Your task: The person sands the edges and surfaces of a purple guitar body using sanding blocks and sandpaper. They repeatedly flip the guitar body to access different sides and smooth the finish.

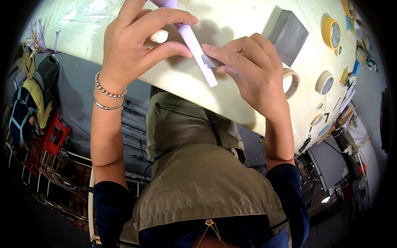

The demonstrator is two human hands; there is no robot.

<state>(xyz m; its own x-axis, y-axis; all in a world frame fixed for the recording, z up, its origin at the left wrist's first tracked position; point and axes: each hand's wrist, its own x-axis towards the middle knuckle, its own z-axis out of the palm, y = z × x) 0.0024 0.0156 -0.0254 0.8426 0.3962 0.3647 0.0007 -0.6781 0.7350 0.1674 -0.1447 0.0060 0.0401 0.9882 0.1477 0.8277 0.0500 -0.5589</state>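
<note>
My left hand (132, 45) is closed on a long, flat lavender strip (193, 43), pinching it between thumb and fingers. The strip slants down to the right over the pale table, its lower end free. A white, wrapped-looking tip (159, 36) shows between the fingers of this hand; whether it is a covered finger or a held thing I cannot tell. My right hand (256, 62) pinches a small, thin greyish piece (210, 61) against the strip's right edge near its lower end. The right fingers partly hide that piece.
A grey rectangular block (291, 37) stands beyond my right hand. Tape rolls (332, 33) lie along the right of the pale table (231, 101). Lavender strips (41, 39) hang at the far left corner. A person in yellow sleeves (37, 97) is near a red stool (56, 132).
</note>
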